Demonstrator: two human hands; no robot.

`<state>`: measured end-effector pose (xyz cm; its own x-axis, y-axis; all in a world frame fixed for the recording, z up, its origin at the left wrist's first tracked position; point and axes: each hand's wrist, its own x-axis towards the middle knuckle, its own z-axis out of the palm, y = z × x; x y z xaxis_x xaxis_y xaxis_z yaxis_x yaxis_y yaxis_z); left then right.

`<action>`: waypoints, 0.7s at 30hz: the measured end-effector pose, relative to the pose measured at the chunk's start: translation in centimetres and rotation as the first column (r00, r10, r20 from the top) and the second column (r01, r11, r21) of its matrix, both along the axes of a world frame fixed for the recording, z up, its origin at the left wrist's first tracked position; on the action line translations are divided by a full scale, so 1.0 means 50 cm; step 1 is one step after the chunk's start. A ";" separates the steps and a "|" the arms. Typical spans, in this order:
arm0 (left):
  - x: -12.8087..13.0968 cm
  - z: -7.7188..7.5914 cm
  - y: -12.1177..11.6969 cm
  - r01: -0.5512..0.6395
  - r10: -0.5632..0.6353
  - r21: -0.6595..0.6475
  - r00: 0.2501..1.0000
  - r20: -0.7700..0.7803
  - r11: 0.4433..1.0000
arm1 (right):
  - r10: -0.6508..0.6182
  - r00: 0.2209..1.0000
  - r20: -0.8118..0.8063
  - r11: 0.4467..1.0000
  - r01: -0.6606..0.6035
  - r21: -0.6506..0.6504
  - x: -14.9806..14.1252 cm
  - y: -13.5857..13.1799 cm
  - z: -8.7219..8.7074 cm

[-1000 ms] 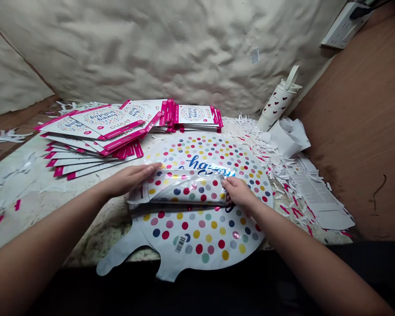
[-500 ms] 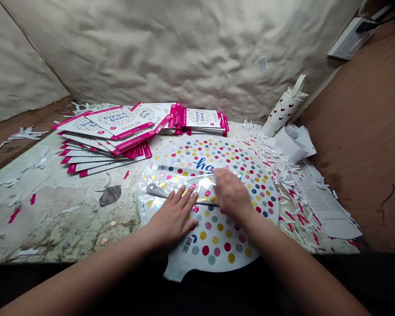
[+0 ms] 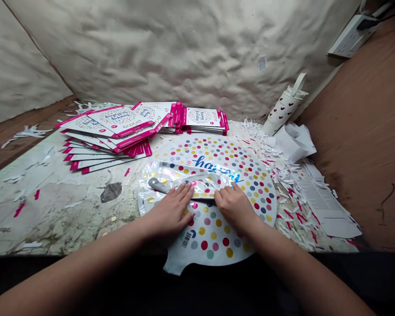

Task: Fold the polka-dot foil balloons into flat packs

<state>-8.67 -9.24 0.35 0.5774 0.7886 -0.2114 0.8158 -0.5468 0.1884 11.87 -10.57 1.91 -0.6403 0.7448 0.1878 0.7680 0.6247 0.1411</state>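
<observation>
A flat, uninflated foil balloon (image 3: 217, 235) with coloured dots and blue lettering lies on the table, its pale tail hanging over the front edge. On top of it rests a folded dotted balloon (image 3: 204, 180) in shiny clear film, with a grey rounded tab at its left end. My left hand (image 3: 169, 210) presses flat on the near left part of the folded balloon, fingers stretched out. Curled fingers of my right hand (image 3: 235, 206) grip its near right end. The fingertips there are partly hidden.
Pink-and-white printed packets (image 3: 112, 131) lie fanned in a pile at the back left, beside a neater packet stack (image 3: 204, 120). A heart-patterned tumbler (image 3: 281, 109), crumpled white paper (image 3: 294, 142) and shredded paper strips (image 3: 283, 197) occupy the right side, near a brown side panel (image 3: 365, 145).
My left hand has come from the folded balloon's left end to press flat on its near side. My right hand shifted slightly along its right end. The view tilted a little.
</observation>
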 end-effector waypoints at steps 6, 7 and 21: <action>0.006 0.003 -0.005 -0.049 0.047 0.032 0.998 0.053 0.998 | 0.238 0.847 -0.474 0.970 -0.180 0.166 0.045 -0.067 -0.012; 0.005 0.001 -0.006 -0.015 0.014 0.013 0.995 0.099 1.000 | 0.097 0.831 -0.548 0.995 -0.060 0.085 0.065 -0.071 -0.027; 0.003 -0.016 -0.046 0.290 -0.310 0.114 0.841 0.444 0.950 | -0.017 0.815 -0.580 0.828 -0.314 -0.465 0.132 -0.056 -0.049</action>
